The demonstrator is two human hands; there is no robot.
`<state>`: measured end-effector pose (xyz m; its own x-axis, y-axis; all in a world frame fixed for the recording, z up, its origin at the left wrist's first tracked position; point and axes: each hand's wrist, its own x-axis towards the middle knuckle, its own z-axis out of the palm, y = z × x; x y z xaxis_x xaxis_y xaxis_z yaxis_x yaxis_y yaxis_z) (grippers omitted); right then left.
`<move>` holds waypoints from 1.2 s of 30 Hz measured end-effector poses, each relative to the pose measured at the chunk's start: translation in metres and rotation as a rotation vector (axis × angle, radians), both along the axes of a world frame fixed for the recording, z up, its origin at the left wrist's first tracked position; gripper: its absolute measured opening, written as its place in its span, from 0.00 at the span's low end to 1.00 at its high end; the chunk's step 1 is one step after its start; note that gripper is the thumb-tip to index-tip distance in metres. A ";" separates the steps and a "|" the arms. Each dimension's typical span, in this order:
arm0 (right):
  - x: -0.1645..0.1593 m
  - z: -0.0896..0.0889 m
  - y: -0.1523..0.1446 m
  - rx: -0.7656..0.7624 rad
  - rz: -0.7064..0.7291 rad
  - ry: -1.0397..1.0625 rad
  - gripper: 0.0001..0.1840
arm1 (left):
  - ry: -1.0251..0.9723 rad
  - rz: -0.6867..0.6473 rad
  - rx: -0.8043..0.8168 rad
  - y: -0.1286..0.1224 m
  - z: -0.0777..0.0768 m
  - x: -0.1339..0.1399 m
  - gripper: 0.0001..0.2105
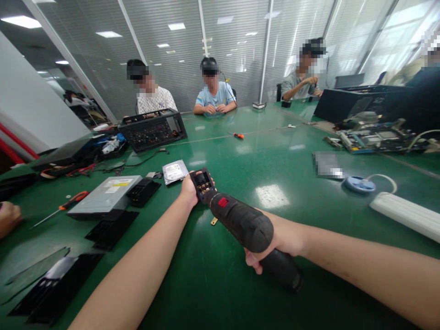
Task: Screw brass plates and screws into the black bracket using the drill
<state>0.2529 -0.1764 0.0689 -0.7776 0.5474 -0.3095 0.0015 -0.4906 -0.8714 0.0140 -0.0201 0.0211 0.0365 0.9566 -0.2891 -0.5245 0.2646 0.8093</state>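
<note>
My right hand is wrapped round the handle of a black cordless drill with a red switch on top. The drill's front end reaches a small black box-shaped part with brass-coloured pieces inside; whether the bit touches it I cannot tell. Closed round that part from the left is my left hand, holding it just above the table. A small brass-coloured plate lies below the drill's tip. Beside my left hand rests a silver hard drive.
On the left lie an optical drive, an orange-handled screwdriver and black panels. Another person's hand shows at the left edge. Computer cases, circuit boards and a white power strip stand farther out. Several people sit round the table.
</note>
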 end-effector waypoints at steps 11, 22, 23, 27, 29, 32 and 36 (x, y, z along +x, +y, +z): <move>0.001 -0.005 0.002 0.011 0.025 0.018 0.23 | -0.035 0.047 -0.037 0.003 -0.001 0.000 0.21; 0.000 -0.005 0.001 0.022 0.017 0.021 0.19 | -0.025 0.024 -0.038 0.002 0.000 0.002 0.20; 0.000 -0.005 0.001 0.029 0.018 0.024 0.19 | -0.031 0.026 -0.043 0.002 0.000 0.002 0.20; 0.001 -0.004 0.001 0.029 0.020 0.016 0.20 | -0.042 0.023 -0.043 0.003 0.000 0.002 0.19; 0.002 -0.003 0.001 0.020 0.021 0.012 0.23 | -0.041 0.018 -0.044 0.002 0.000 0.002 0.19; 0.002 -0.003 0.001 0.012 0.019 0.012 0.23 | -0.029 0.013 -0.033 0.002 0.000 0.002 0.19; 0.001 -0.006 0.001 0.025 0.018 0.020 0.20 | -0.011 0.004 -0.006 0.001 0.000 0.001 0.19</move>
<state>0.2535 -0.1749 0.0626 -0.7930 0.5407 -0.2807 -0.0073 -0.4691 -0.8831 0.0153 -0.0189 0.0207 0.0357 0.9551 -0.2942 -0.5348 0.2669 0.8017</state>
